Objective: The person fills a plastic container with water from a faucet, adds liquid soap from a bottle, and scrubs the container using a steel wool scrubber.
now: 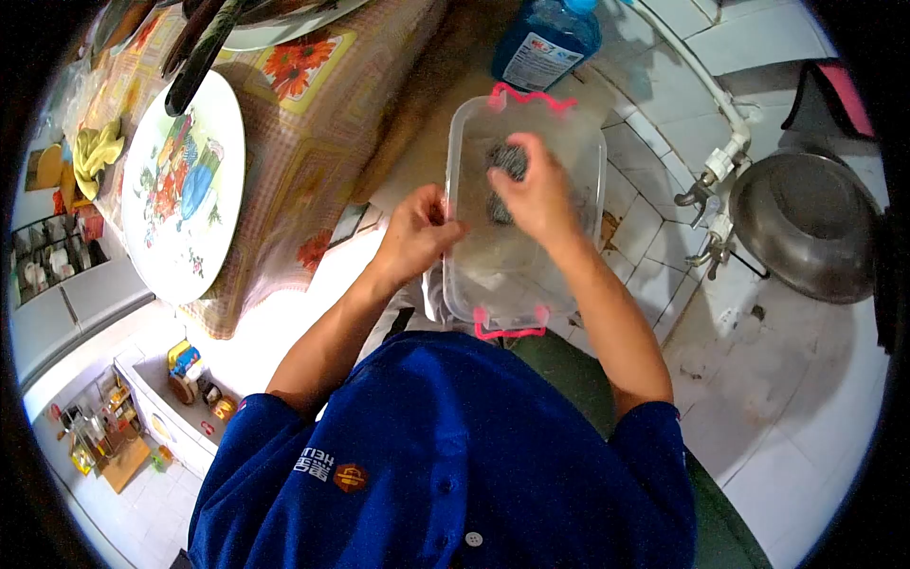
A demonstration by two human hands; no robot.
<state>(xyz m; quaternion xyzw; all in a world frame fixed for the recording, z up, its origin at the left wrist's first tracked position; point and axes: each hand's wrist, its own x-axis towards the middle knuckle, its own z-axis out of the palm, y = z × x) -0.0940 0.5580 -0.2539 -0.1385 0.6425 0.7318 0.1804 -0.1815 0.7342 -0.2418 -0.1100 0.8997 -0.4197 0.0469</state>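
Head view: I see both bare hands at the clear tub [521, 270], in the upper middle of the frame. My right hand [540, 190] has its grip closed on the dark wire scourer [508, 159], held over the upper part of the tub; the fingers are a little blurred. Just below the scourer is a similar dark patch, and I cannot tell whether it is a second piece or a reflection. My left hand [417, 235] has its grip closed on the tub's left edge, fingers curled outside and thumb reaching across the rim. The tub has a pink handle at each end. Near its top end stands the bottle [540, 45] of blue liquid, by the tiled wall. At the right of the frame I see the taps [703, 226] and, beside them, the metal pan [806, 223]. At upper left, a patterned cloth covers the tabletop [294, 161], where the white plate [183, 190] sits.
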